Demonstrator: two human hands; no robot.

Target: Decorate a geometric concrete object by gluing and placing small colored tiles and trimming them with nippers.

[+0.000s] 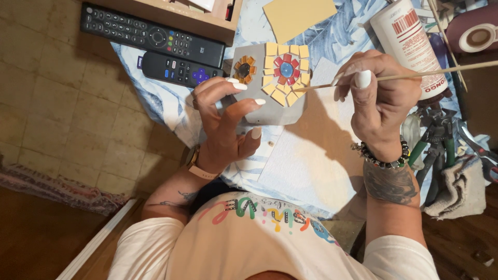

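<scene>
Between the person's two hands sits a grey block (270, 88), many-sided, with flat faces that carry small tile pieces. Its largest visible face bears a flower pattern: a blue round centre, red pieces ringed about it, and yellow square tiles around those. A smaller face, on the side toward the left hand's fingertips, bears a second flower (244, 69) with a dark centre and orange pieces. The lower face is bare grey.

Left hand (225, 124): clamped on the block from below and behind, thumb and fingers wrapped round its lower edge, nails long and white. A pale strap shows at that wrist.

Right hand (378, 96): fingers pinched together on a thin wooden stick (415, 75). The stick's tip meets the edge of the yellow tiles on the side of the block facing this hand. A beaded bracelet (381, 158) circles that wrist, with a tattoo on the forearm.

Under both hands lies a white sheet (311, 155) on a blue-and-white patterned cloth. Beyond the left hand's fingers lie two black remote controls (155, 39), side by side. Beyond the block rests a plain yellow square (298, 15). Just beyond the right hand lies a white bottle (407, 41) with red print. Outside the right wrist lie green-handled pliers (433, 142) and a folded grey cloth (459, 192).
</scene>
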